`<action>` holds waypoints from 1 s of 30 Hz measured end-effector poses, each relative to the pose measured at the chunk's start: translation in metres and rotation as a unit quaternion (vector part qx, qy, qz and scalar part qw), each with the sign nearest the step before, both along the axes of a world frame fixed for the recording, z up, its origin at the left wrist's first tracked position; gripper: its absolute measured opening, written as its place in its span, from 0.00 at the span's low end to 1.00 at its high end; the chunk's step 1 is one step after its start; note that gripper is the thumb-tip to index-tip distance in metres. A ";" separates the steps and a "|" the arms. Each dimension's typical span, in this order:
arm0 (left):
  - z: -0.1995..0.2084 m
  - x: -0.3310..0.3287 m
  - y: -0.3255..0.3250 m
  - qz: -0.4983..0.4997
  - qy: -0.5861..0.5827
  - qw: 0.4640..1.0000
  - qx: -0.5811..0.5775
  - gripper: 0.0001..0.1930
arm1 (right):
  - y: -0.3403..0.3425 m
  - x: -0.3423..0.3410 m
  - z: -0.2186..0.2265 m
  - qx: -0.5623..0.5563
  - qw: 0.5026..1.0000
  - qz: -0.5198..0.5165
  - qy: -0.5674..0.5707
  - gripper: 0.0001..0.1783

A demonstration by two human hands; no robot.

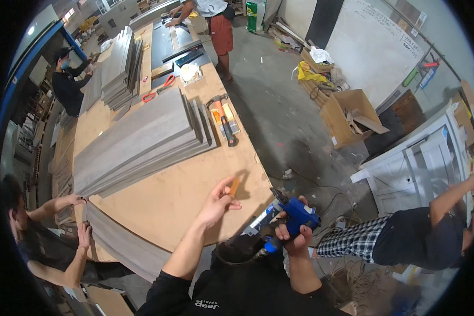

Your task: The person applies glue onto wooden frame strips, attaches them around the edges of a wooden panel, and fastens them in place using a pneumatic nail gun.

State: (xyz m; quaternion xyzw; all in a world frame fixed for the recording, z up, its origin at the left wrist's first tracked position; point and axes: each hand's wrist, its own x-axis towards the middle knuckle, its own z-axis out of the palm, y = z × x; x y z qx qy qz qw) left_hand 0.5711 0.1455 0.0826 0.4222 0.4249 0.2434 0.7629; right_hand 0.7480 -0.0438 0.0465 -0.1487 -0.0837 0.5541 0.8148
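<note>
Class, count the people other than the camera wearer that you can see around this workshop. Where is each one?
4. One in black at the far left, one in red shorts at the table's far end, one at lower left holding a board, one in checked shorts at right. Others may be hidden.

grey boards (pixel 142 139), hammer (pixel 224 118), cardboard box (pixel 347 116)

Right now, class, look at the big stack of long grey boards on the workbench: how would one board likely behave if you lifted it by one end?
The stack of grey boards shows thin, long, flat pieces, so a single one would probably flex or sag a little. Their smooth faces suggest they may slide easily over each other. Flat edges mean no rolling on the workbench.
</note>
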 end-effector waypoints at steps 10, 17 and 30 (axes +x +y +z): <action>0.010 -0.116 -0.079 -0.004 -0.141 0.988 0.062 0.13 | -0.029 -0.110 0.031 0.008 0.998 0.051 -0.038 0.50; 0.054 -0.174 -0.148 0.104 -0.161 0.981 0.012 0.14 | -0.078 -0.182 0.032 0.092 0.994 0.055 -0.030 0.48; 0.071 -0.224 -0.237 0.057 -0.089 0.985 0.133 0.10 | -0.158 -0.246 0.060 0.135 0.991 -0.003 -0.025 0.47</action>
